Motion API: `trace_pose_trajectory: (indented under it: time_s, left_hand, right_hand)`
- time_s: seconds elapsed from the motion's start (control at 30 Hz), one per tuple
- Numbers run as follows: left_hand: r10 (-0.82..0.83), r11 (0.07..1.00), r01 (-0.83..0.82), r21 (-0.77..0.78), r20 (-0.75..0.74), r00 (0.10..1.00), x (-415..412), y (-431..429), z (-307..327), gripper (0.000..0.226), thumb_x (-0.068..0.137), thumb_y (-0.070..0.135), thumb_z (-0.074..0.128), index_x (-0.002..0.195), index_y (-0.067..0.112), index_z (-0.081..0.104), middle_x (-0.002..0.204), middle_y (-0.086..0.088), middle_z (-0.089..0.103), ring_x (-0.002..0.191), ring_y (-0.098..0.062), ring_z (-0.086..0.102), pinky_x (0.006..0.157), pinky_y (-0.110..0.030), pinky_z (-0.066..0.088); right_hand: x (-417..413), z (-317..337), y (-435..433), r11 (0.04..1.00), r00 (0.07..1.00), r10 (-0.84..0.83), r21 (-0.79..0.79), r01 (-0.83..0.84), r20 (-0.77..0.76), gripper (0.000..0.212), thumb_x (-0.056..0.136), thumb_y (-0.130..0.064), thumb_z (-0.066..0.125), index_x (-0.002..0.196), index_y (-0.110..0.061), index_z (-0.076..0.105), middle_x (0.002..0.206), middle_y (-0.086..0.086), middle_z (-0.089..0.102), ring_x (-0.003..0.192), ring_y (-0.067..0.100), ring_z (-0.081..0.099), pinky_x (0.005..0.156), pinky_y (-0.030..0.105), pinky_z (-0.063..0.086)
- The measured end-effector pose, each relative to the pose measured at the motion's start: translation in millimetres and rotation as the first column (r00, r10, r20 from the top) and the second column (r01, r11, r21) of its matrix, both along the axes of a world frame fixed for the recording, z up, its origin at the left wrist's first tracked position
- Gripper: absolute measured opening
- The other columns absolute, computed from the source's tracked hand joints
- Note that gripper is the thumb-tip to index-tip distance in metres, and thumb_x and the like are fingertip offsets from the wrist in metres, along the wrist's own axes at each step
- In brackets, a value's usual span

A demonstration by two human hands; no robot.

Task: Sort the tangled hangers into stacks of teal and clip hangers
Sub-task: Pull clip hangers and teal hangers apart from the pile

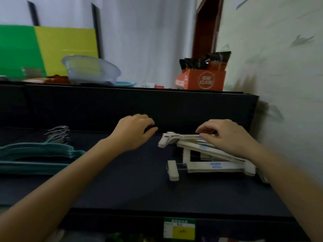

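The clip hangers (208, 154) lie in a loose pile on the dark table (122, 186), right of centre — stiff, light bars, I'd guess, best taken by the bar, clear of the snagging clips. The right hand (225, 135) rests curled on the top bar. The left hand (134, 131) hovers beside, fingers bent, empty. The teal hangers (38, 152) sit stacked well apart, far left.

Both bare forearms reach far, converging slightly. The left hand (135, 131) curls palm-down (fingertips tucked under); the right hand (227, 135) arches, fingers bent downward, spread.
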State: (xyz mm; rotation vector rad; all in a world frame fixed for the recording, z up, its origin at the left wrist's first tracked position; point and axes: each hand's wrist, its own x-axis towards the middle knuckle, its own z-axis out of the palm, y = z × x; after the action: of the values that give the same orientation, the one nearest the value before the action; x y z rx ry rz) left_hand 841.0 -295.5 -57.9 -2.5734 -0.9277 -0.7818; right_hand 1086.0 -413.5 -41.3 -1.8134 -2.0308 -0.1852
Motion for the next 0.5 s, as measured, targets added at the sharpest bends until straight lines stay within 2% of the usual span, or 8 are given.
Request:
trace_pose_trajectory:
  time_s: [0.13, 0.27, 0.37, 0.5]
  left_hand:
    - [0.171, 0.984, -0.172, 0.056, 0.02, 0.985, -76.5, -5.8, -0.2, 0.03, 0.093, 0.04, 0.043, 0.1, 0.021, 0.064, 0.094, 0.004, 0.063, 0.081, -0.014, 0.056, 0.06, -0.024, 0.034]
    - [0.332, 0.943, -0.333, 0.0, 0.063, 0.941, -159.1, -15.5, -6.8, 0.028, 0.092, 0.039, 0.047, 0.105, 0.02, 0.063, 0.099, 0.003, 0.061, 0.087, -0.017, 0.058, 0.063, -0.026, 0.039]
    - [0.419, 0.908, -0.417, -0.036, 0.069, 0.905, -217.4, -25.1, -12.7, 0.027, 0.093, 0.038, 0.046, 0.101, 0.019, 0.063, 0.096, 0.002, 0.062, 0.086, -0.017, 0.057, 0.064, -0.028, 0.044]
    - [0.491, 0.87, -0.489, -0.061, 0.044, 0.87, -293.0, -38.9, -16.4, 0.027, 0.093, 0.04, 0.046, 0.097, 0.02, 0.064, 0.096, 0.003, 0.065, 0.092, -0.018, 0.058, 0.063, -0.025, 0.041]
  right_hand:
    - [-59.5, 3.4, 34.0, 0.99, 0.99, 0.137, 0.017, -0.137, 0.019, 0.022, 0.089, -0.039, 0.053, 0.111, -0.037, 0.059, 0.095, -0.018, 0.057, 0.088, 0.006, 0.055, 0.075, 0.029, 0.048]
    - [-131.3, 4.2, 56.7, 0.96, 0.959, 0.28, 0.014, -0.281, 0.044, 0.025, 0.089, -0.041, 0.053, 0.113, -0.037, 0.057, 0.102, -0.013, 0.061, 0.091, 0.01, 0.057, 0.077, 0.034, 0.051]
    - [-186.4, 0.3, 67.5, 0.933, 0.931, 0.359, 0.007, -0.36, 0.063, 0.027, 0.09, -0.041, 0.052, 0.116, -0.035, 0.056, 0.108, -0.009, 0.062, 0.095, 0.013, 0.058, 0.079, 0.038, 0.051]
    - [-261.7, -7.7, 77.9, 0.905, 0.904, 0.424, -0.013, -0.424, 0.059, 0.027, 0.09, -0.042, 0.052, 0.116, -0.034, 0.056, 0.108, -0.009, 0.061, 0.094, 0.014, 0.058, 0.076, 0.035, 0.051]
